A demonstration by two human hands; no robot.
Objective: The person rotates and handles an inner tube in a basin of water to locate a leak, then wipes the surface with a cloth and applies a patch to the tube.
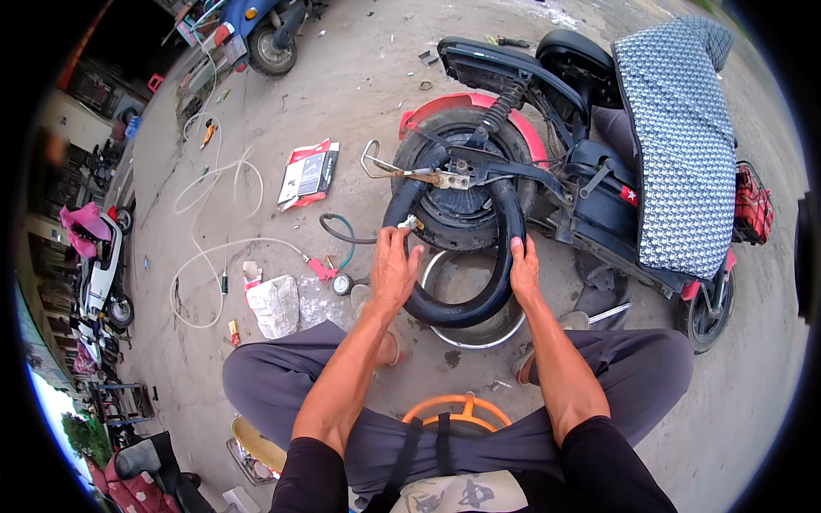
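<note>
The ground is grey, rough concrete with little cracks and bits of dirt on it. I sit low, and my knees in soft grey trousers stick out to both sides.

In front of me a scooter lies on its side. Its seat has a bumpy black and white cover. Its wheel faces me, round and black, with a red curved mudguard over it.

I hold a black rubber inner tube. It is soft, smooth and bent like a big letter U. It hangs down from the wheel into a round, shiny metal basin on the ground near my feet.

My left hand is wrapped around the left side of the tube, fingers curled over the rubber, close to a small metal valve. My right hand grips the right side of the tube, fingers up and pressed on the rubber. Both hands squeeze the tube.

On the left lies a long, thin white hose, curled in loops. Near it is a white lumpy block and a small round gauge with a dark, thin hose. Farther away is a red and white flat box.

Just near my lap I see an orange metal ring. Far off to the left stands a blue vehicle.
</note>
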